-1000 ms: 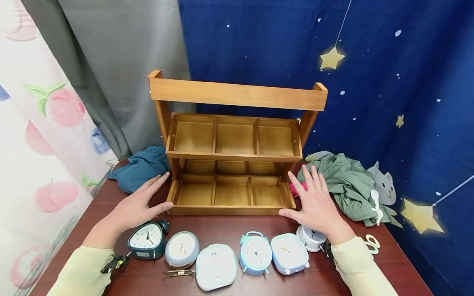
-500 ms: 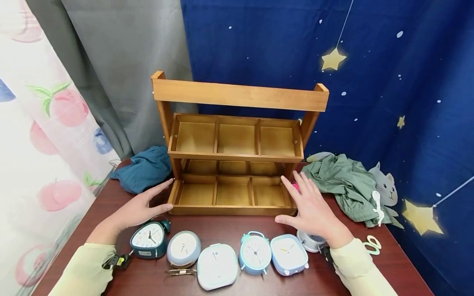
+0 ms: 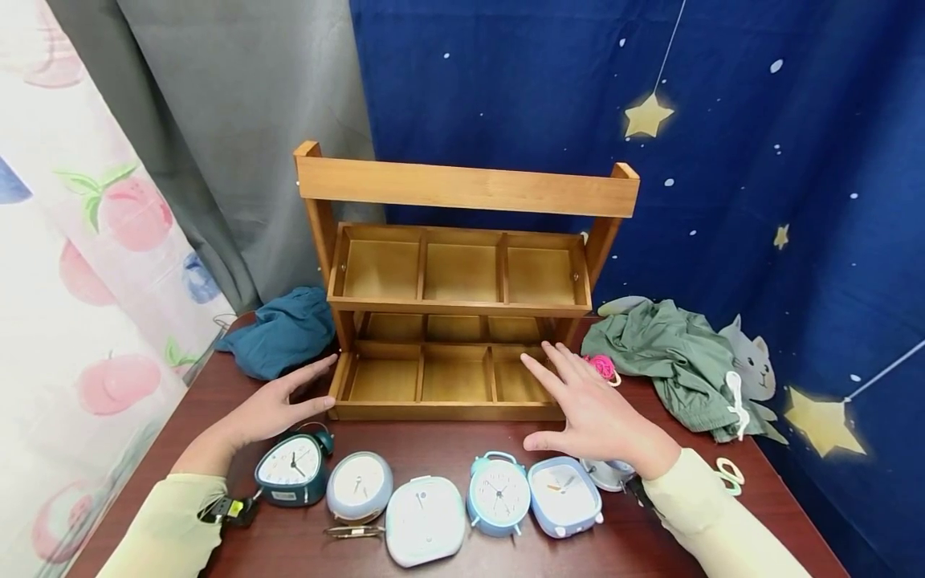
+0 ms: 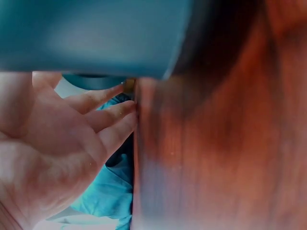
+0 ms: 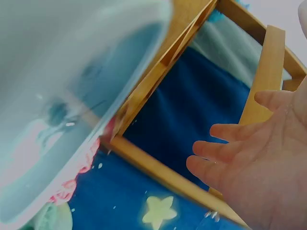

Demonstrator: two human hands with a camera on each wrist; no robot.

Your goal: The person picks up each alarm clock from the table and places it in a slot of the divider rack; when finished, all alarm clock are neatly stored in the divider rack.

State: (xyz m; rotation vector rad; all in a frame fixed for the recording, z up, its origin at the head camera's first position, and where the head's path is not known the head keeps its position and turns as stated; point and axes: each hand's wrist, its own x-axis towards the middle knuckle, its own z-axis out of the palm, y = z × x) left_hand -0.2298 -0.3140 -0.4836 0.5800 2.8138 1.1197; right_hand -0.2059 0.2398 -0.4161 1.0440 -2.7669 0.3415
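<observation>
While both hands flank the wooden rack (image 3: 448, 377) on the tabletop (image 3: 448, 445), left hand (image 3: 270, 405) touches its left end, fingers straight; right hand (image 3: 588, 409) hovers over the lower tray's right end, fingers spread.

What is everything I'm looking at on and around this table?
wooden rack: 1, honey brown, two tiers of three compartments, table's back middle
alarm clocks: 6, one dark teal, the rest pale blue or white, row along the front edge
teal cloth: 1, left of rack
green cloth: 1, right of rack
pink item: 1, by rack's right foot
table: 1, dark red-brown
left hand: open, fingertips at rack's left side
right hand: open, over rack's right front corner
</observation>
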